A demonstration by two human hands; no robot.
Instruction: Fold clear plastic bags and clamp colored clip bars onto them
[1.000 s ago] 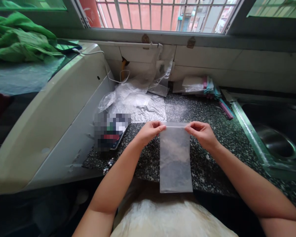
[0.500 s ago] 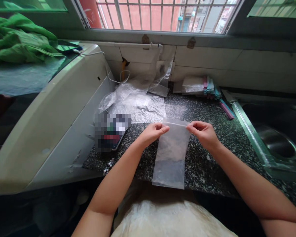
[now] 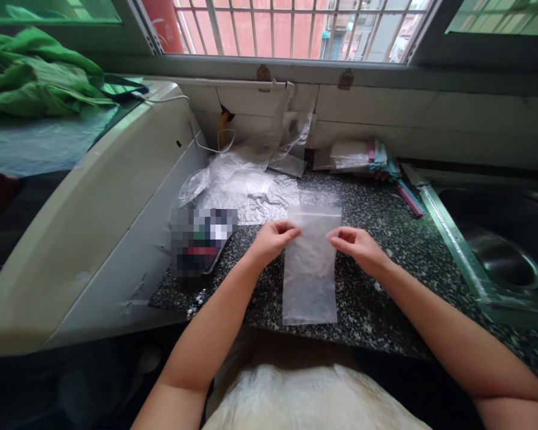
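A frosted, see-through plastic zip bag (image 3: pixel 310 280) hangs flat between my hands, over the front part of the speckled dark counter (image 3: pixel 376 310). My left hand (image 3: pixel 274 240) pinches its left edge a little below the top. On the opposite edge, my right hand (image 3: pixel 355 243) has thumb and fingertips closed on the plastic. The zip strip runs across the bag's upper end, above my fingers. Nothing solid shows inside it.
Crumpled clear plastic (image 3: pixel 260 188) lies behind my left hand, beside a blurred-out phone-like object (image 3: pixel 206 242). Pink and blue edged packets (image 3: pixel 358 156) are stacked at the wall. A sink (image 3: pixel 497 251) is at right; a white appliance (image 3: pixel 130 197) stands left.
Both hands have slid from the bag's top corners down its side edges. The bag has shifted up and away from me, so its zip end now stands above my fingers.
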